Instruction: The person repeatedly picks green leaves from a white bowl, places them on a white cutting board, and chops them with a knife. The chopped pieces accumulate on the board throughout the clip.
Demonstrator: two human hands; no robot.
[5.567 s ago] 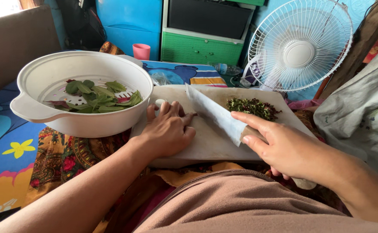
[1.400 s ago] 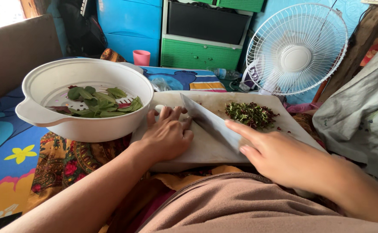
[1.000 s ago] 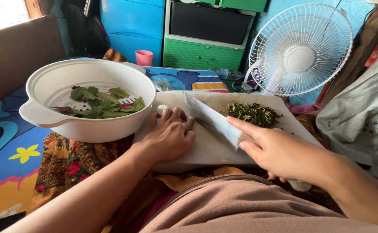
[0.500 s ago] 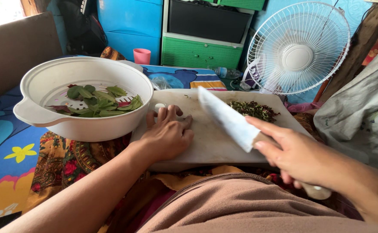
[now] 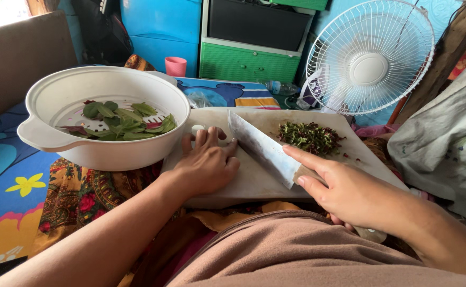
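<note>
Fingers of the left hand (image 5: 207, 166) lie curled and pressed together on the pale rectangular cutting board (image 5: 254, 180), seemingly pinning something beneath them for the blade, though what is hidden. Right hand (image 5: 350, 192) is wrapped round the handle of the broad steel knife (image 5: 259, 148), forefinger stretched along its spine, probably to steady it; the edge rests just beside the left knuckles. A heap of chopped dark greens (image 5: 310, 137) sits pushed aside, well apart. Whole green leaves wait in the white two-handled plastic bowl (image 5: 105, 154) touching the board.
</note>
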